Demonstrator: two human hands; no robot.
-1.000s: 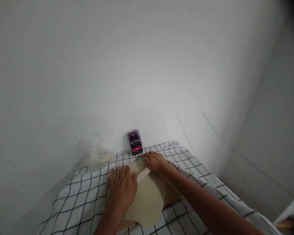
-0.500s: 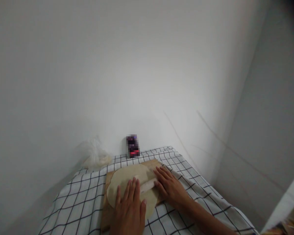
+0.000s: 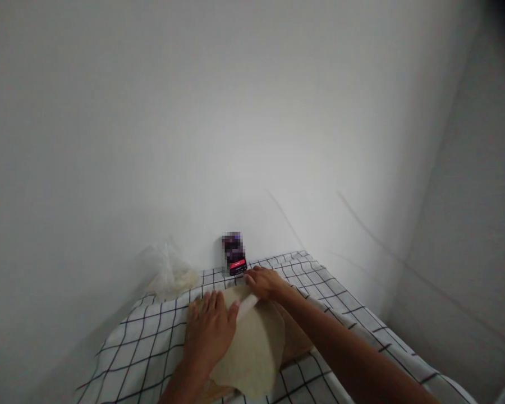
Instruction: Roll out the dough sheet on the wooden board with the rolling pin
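Note:
A pale rolling pin lies slantwise across a wide, thin sheet of dough. My left hand rests flat over the pin's left part, fingers stretched out and thumb apart. At the far end of the pin, my right hand curls its fingers over it. Both hands hide much of the pin. Under the dough is a wooden board, showing mainly at the right. The dough's near edge hangs past the board's front side.
A white tablecloth with dark grid lines covers the table. At the back left sits a clear plastic bag with something pale inside. A phone-like device with a blurred screen leans on the white wall.
Both hands and the rolling pin have moved farther away across the dough, toward the wall. The right hand's fingers have curled more. More dough shows nearer to me, and the view has shifted slightly.

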